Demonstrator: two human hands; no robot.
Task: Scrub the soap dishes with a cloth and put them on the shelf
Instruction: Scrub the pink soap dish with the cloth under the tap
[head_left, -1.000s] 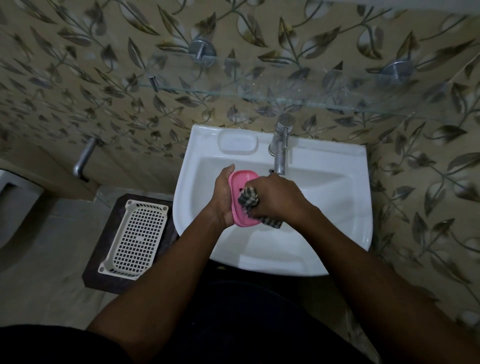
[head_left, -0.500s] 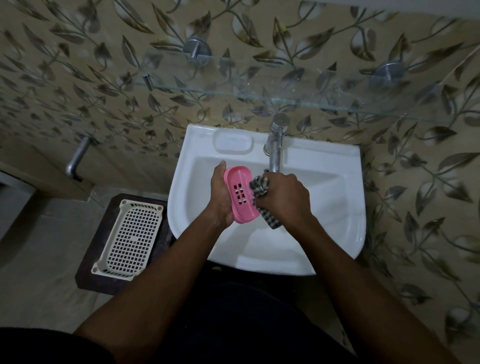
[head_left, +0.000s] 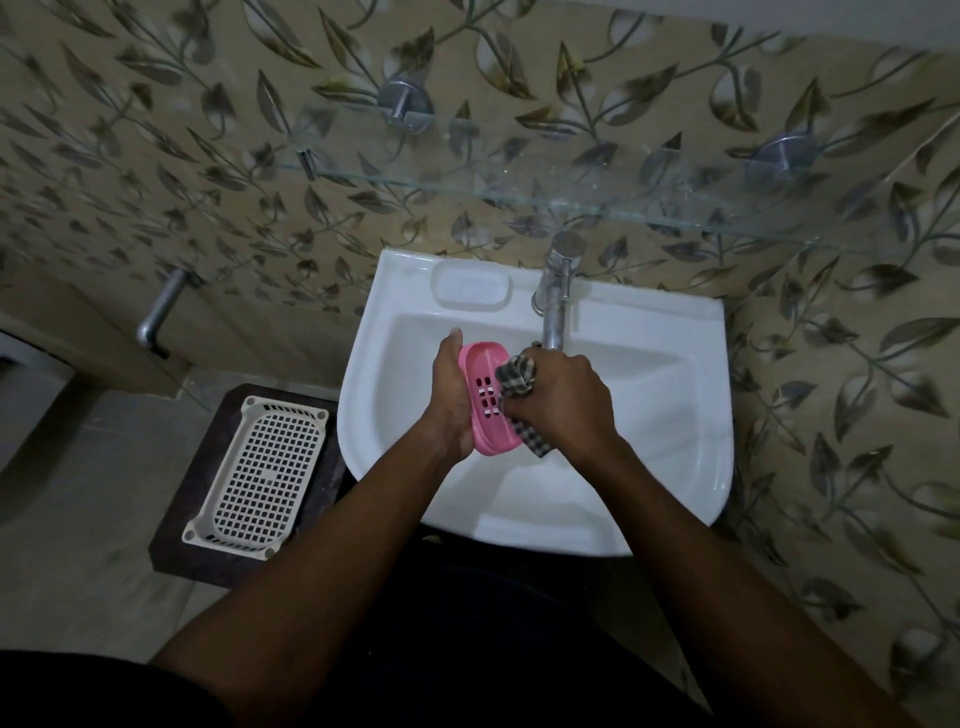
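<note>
The pink soap dish (head_left: 485, 397) is held over the basin of the white sink (head_left: 649, 395), its long axis running from the near side up toward the wall with the far end leaning a little to the left, and its hollow side turned to the right, toward the cloth. It is an oval plastic tray with a raised rim and a small cluster of rectangular drain slots near its middle. The left hand (head_left: 451, 400) grips it from behind along the left edge, fingers wrapped round the back. The right hand (head_left: 558, 397) is clenched round a bunched checked cloth (head_left: 517, 376), pressing it against the inside of the dish just below the spout of the metal tap (head_left: 555, 296); a corner of the cloth hangs under the hand. A glass shelf (head_left: 545, 192) runs along the leaf-patterned wall above the sink. A white mesh basket (head_left: 260, 467) sits on a dark stool on the floor to the left.
</note>
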